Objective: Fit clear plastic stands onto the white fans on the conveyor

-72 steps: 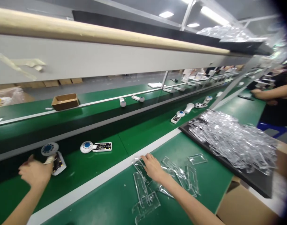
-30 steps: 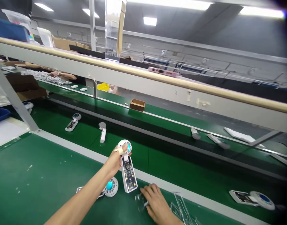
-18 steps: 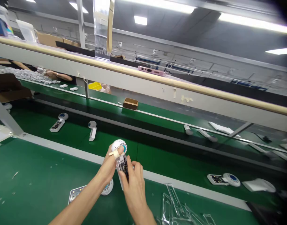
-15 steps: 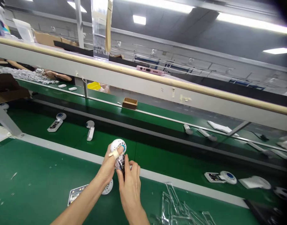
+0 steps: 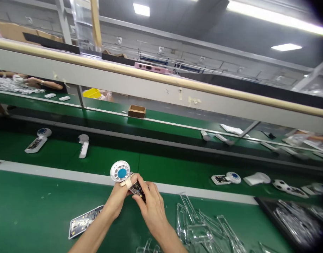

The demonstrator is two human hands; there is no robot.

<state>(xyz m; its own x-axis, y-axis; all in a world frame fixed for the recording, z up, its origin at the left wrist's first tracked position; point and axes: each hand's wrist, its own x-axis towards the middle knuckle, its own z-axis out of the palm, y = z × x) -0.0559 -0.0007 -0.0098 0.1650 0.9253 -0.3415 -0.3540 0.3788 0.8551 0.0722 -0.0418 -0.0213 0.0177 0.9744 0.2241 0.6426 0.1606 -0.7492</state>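
A white handheld fan (image 5: 120, 171) with a blue hub is held over the near edge of the belt, its open handle showing a dark circuit board. My left hand (image 5: 117, 197), with pale tape around the thumb, is closed on it just below the round head. The fingers of my right hand (image 5: 152, 207) are closed around the handle beside the board. Under my left forearm, a second open fan handle (image 5: 83, 222) lies on the green bench, partly hidden by the arm. Several clear plastic frames (image 5: 200, 230) lie in a loose pile to the right of my right forearm.
On the green belt, several fans lie apart, such as an open one (image 5: 37, 142) at left and another (image 5: 226, 178) at right. A black tray (image 5: 272, 214) of clear parts stands at right. Beyond are a small brown box (image 5: 137, 111) and a shelf rail (image 5: 156, 79). Another person's arm (image 5: 46, 83) is far left.
The fan has turned so its head now points up-left with the hub facing me. My hands have shifted slightly, and the camera view has swung right and down.
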